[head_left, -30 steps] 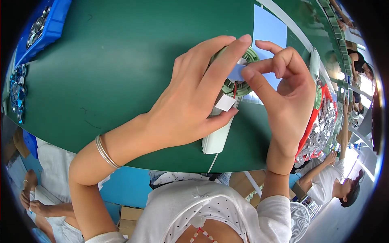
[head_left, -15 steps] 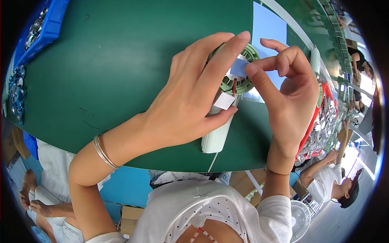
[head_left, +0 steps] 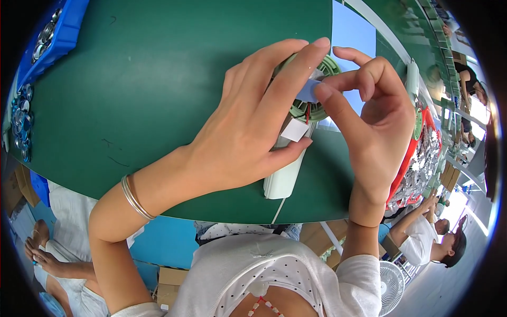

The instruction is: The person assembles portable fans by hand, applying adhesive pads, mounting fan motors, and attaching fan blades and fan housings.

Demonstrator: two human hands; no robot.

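My left hand lies over a handheld fan body and grips it. The fan has a round green slotted head and a white handle pointing toward me. Beside my left thumb sits a small white block, with red and dark wires running near it into the head. My right hand pinches a small blue piece of film between thumb and index finger, over the centre of the head. The film looks bent, and my left fingers hide part of the head.
A blue sheet lies beyond the fan on the green table. At far left are a blue bin of round metal parts and a pile of shiny discs. A red-rimmed container of small silvery parts stands right. People sit on both sides.
The blue film has shifted slightly left and now looks more bent, moving with my right thumb and index finger. My left hand keeps its grip on the fan, almost unmoved.
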